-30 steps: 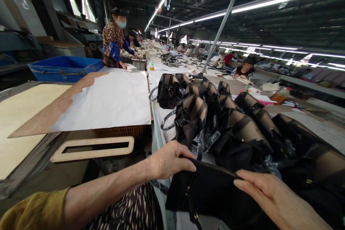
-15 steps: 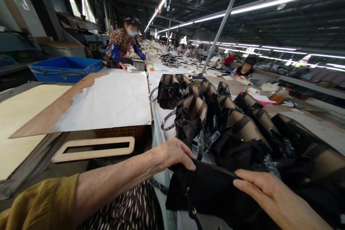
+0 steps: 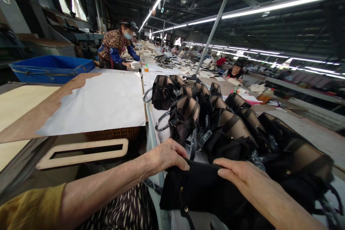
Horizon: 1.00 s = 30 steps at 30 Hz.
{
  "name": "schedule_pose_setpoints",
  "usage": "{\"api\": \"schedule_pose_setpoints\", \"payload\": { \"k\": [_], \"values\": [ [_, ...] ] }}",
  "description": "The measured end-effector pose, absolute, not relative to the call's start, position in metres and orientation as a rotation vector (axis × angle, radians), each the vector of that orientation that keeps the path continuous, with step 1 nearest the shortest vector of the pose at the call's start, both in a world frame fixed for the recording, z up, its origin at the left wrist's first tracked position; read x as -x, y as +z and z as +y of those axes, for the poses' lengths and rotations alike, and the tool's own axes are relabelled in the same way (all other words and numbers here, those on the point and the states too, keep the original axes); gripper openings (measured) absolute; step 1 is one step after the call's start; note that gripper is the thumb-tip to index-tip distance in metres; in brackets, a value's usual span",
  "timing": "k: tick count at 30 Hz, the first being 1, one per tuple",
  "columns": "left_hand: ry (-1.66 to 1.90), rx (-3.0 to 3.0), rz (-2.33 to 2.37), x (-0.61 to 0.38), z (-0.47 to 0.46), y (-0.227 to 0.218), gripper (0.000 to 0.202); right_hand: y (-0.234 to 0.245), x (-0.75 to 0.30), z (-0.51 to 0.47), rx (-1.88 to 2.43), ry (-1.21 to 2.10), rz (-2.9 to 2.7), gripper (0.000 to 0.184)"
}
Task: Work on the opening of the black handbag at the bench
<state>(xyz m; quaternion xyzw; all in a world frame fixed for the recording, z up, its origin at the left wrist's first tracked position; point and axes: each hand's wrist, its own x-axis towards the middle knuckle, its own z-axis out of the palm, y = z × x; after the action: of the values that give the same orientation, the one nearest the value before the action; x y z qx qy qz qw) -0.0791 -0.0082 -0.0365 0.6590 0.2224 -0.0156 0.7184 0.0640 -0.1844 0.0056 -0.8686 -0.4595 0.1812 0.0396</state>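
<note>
A black bag (image 3: pixel 207 192) with small gold-coloured fittings and a hanging strap lies at the table's near edge. My left hand (image 3: pixel 168 155) pinches its upper edge near the left corner. Further right along the same edge, my right hand (image 3: pixel 239 172) grips the fabric between thumb and fingers. The stretch of edge between both hands runs fairly straight. Just beyond them stand several black bags (image 3: pixel 184 115) with tan insides and plastic-wrapped handles. The bag's lower part runs out of view at the bottom.
Left of the table lie a white sheet (image 3: pixel 99 100) on brown board and a pale frame-shaped piece (image 3: pixel 83 153) with a long slot. A blue bin (image 3: pixel 51 70) stands farther left. One co-worker (image 3: pixel 113 46) bends over the far table; another person (image 3: pixel 234 72) sits at the right.
My right hand has slid left along the bag's edge, closer to my left hand. The left keeps its pinch. The whole view has shifted a little to the right.
</note>
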Motion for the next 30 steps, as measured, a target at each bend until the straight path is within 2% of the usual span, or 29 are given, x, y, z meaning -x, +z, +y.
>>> {"api": "schedule_pose_setpoints", "payload": {
  "k": [4, 11, 14, 18, 23, 26, 30],
  "values": [
    [-0.03, -1.437, 0.479, 0.079, -0.011, -0.034, 0.015, 0.007, -0.06, -0.182, 2.615, 0.597, -1.384, 0.028],
    [-0.035, -1.491, 0.442, 0.079, -0.007, -0.037, 0.015, 0.003, -0.059, -0.184, 2.565, 0.481, -1.458, 0.03],
    [-0.007, -1.636, 0.341, 0.082, -0.007, -0.037, 0.016, 0.003, -0.057, -0.183, 2.615, 0.409, -1.425, 0.029],
    [-0.026, -1.833, 0.235, 0.083, -0.009, -0.034, 0.022, 0.004, -0.057, -0.183, 2.592, 0.468, -1.448, 0.028],
    [-0.11, -2.268, 0.137, 0.071, -0.015, -0.015, 0.022, 0.005, -0.05, -0.186, 2.648, 0.402, -1.332, 0.025],
    [-0.096, -2.537, 0.008, 0.061, -0.018, -0.005, 0.031, 0.004, -0.048, -0.19, 2.643, 0.341, -1.283, 0.02],
    [-0.174, -2.468, -0.207, 0.052, -0.017, -0.003, 0.03, 0.002, -0.053, -0.2, 2.548, 0.342, -1.368, 0.021]
  ]
}}
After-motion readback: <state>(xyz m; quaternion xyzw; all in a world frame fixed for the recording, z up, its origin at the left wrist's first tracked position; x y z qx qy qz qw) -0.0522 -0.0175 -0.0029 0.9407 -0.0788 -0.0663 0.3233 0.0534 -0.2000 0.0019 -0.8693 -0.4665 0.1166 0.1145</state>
